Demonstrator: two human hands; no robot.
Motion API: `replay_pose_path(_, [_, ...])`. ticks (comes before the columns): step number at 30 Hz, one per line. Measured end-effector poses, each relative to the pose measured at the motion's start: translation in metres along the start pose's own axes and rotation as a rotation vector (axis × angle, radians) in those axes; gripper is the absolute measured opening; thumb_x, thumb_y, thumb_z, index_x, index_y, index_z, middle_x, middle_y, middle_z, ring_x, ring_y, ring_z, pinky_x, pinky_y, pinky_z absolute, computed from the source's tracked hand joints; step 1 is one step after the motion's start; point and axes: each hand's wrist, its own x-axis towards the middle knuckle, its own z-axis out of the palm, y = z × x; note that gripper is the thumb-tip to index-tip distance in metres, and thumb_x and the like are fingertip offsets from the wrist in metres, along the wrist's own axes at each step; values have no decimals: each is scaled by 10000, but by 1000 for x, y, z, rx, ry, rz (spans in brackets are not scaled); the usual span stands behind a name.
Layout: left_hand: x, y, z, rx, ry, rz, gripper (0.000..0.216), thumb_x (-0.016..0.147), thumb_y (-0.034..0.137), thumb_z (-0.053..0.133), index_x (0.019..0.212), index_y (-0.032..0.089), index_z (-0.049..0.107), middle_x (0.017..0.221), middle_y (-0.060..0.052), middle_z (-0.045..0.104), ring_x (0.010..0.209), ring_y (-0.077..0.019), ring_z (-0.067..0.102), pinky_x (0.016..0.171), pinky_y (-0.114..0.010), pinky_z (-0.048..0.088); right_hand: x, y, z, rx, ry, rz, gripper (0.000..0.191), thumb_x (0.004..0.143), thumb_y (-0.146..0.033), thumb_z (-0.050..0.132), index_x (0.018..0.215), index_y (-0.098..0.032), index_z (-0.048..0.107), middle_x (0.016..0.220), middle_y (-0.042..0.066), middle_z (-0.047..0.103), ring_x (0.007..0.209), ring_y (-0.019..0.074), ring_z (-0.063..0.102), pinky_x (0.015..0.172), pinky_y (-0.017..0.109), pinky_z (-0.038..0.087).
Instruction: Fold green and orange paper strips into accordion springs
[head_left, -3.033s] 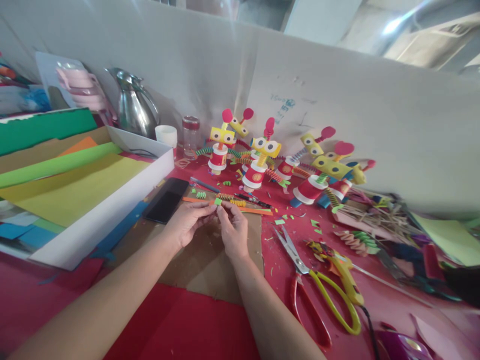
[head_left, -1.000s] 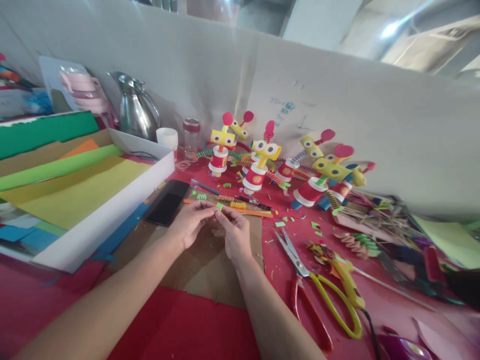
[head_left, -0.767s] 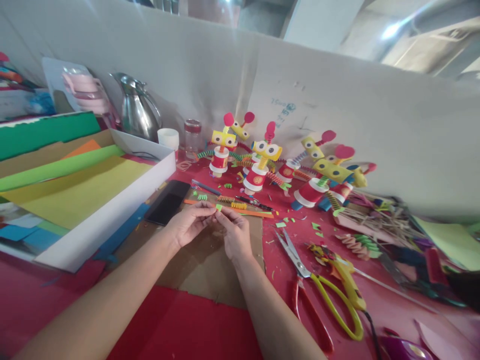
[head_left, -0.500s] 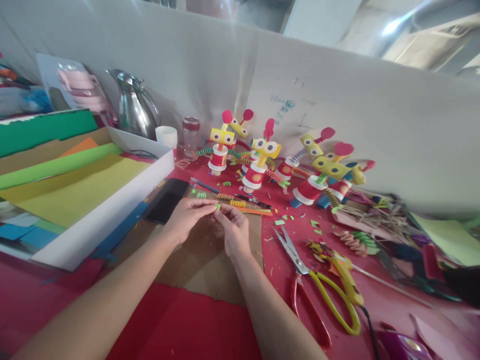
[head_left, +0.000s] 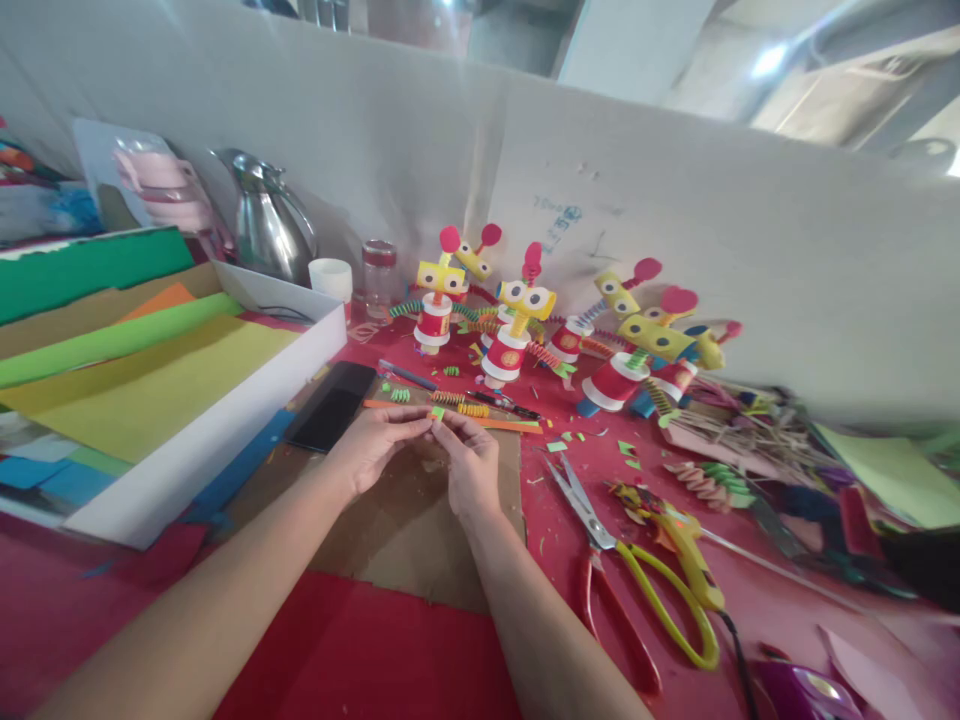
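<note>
My left hand [head_left: 371, 447] and my right hand [head_left: 471, 462] meet over a sheet of brown cardboard [head_left: 405, 520]. Their fingertips pinch a small green paper piece [head_left: 437, 412] between them, both hands closed on it. Just beyond the fingers lie folded paper springs [head_left: 461, 403] and an orange paper strip [head_left: 517, 425]. A black phone [head_left: 334, 404] lies to the left of my left hand.
Several paper-cup figures [head_left: 510, 330] with yellow heads stand against the white back wall. Red and yellow scissors [head_left: 637, 570] and a yellow glue gun [head_left: 686, 560] lie to the right. A white tray [head_left: 210, 425] of coloured sheets sits left, with a steel jug [head_left: 266, 215] behind.
Both hands stay together over the cardboard, with only small finger movements on the green piece. The view has shifted slightly.
</note>
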Motion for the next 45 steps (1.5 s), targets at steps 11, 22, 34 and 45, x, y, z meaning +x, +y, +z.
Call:
replay_pose_path(11, [1, -2, 2, -52, 27, 22, 238, 587, 132, 800, 821, 122, 753, 770, -69, 739, 717, -119, 635, 783, -246, 471, -2, 4, 0, -28, -12, -18, 225, 702, -255, 720, 917, -195, 744, 865, 30, 724, 746, 152, 630, 783, 312, 501])
replay_pose_path(22, [0, 0, 1, -96, 4, 2, 180, 653, 133, 760, 832, 130, 744, 824, -51, 735, 783, -122, 638, 800, -239, 490, -3, 3, -4, -416, 3, -227, 280, 767, -311, 648, 1031, -247, 717, 962, 42, 541, 938, 176, 500, 878, 346, 437])
replay_pose_path(34, [2, 0, 6, -142, 20, 43, 161, 620, 115, 777, 770, 115, 719, 762, -31, 724, 715, -97, 660, 721, -188, 523, -6, -9, 2, -496, 36, -324, 235, 775, -268, 588, 963, -224, 723, 869, 38, 587, 818, 172, 536, 768, 319, 466])
replay_pose_path(45, [7, -2, 4, -196, 64, 127, 132, 620, 95, 755, 742, 100, 704, 758, -38, 728, 707, -110, 681, 731, -195, 557, -18, -38, 0, -781, 10, -259, 349, 718, -127, 498, 994, -214, 693, 900, 21, 593, 656, 106, 549, 649, 248, 484])
